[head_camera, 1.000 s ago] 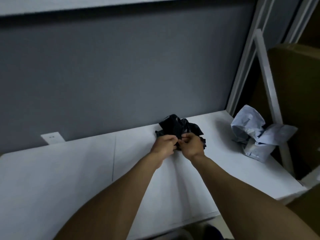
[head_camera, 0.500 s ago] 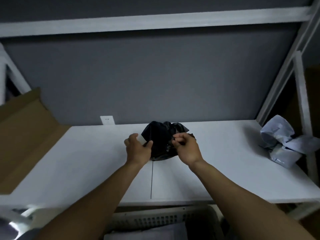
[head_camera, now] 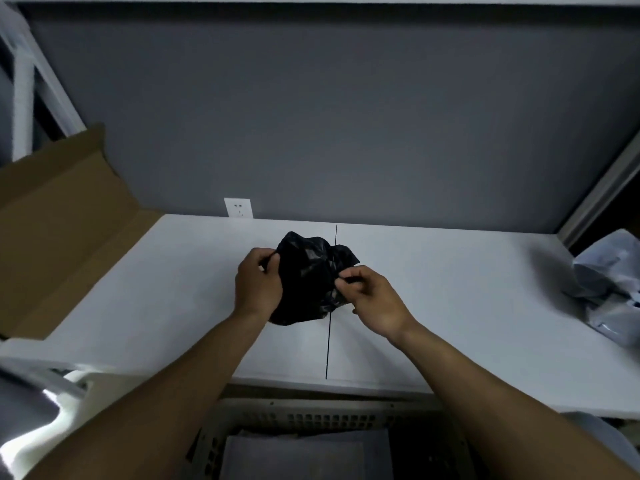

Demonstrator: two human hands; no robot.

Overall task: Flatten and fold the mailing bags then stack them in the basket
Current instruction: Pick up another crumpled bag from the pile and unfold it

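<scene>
A crumpled black mailing bag [head_camera: 310, 277] sits at the middle of a white table [head_camera: 450, 306], beside its dark seam line. The left hand [head_camera: 258, 284] grips the bag's left edge with curled fingers; the right hand [head_camera: 372, 299] pinches its right side. A slotted basket [head_camera: 311, 419] holding a flat grey bag [head_camera: 294, 455] sits below the table's near edge. Pale crumpled bags [head_camera: 609, 285] lie at the table's right end.

Crumpled black plastic mailing bag [head_camera: 308, 275], centre frame: glossy, wrinkled. White table top [head_camera: 450, 306]: smooth, matt. Brown cardboard sheet [head_camera: 59, 230], left: matt.
</scene>
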